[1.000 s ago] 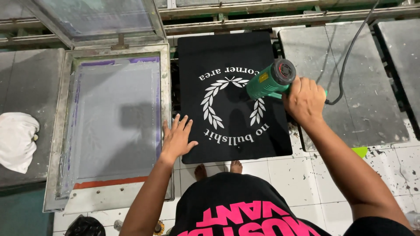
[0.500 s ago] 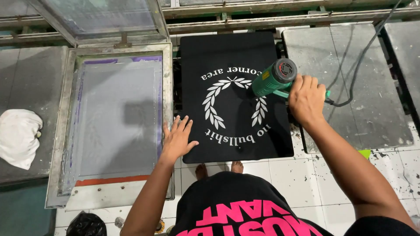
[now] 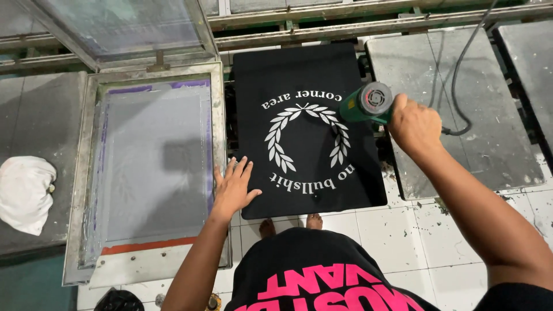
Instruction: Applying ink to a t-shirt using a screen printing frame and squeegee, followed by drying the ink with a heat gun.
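Heat gun (image 3: pixel 368 102) sits clamped in the right hand (image 3: pixel 416 125), nozzle over the right edge of the black shirt (image 3: pixel 305 129), which lies flat on a board just right of the screen frame (image 3: pixel 151 167). Left hand (image 3: pixel 233 187) lies open, fingers spread, holding nothing, pressing the shirt's lower left corner. Done well, drying likely wants steady sweeps above the white wreath print (image 3: pixel 307 137), never resting on one spot. No container shows; a white rag (image 3: pixel 26 193) lies well left of the shirt.
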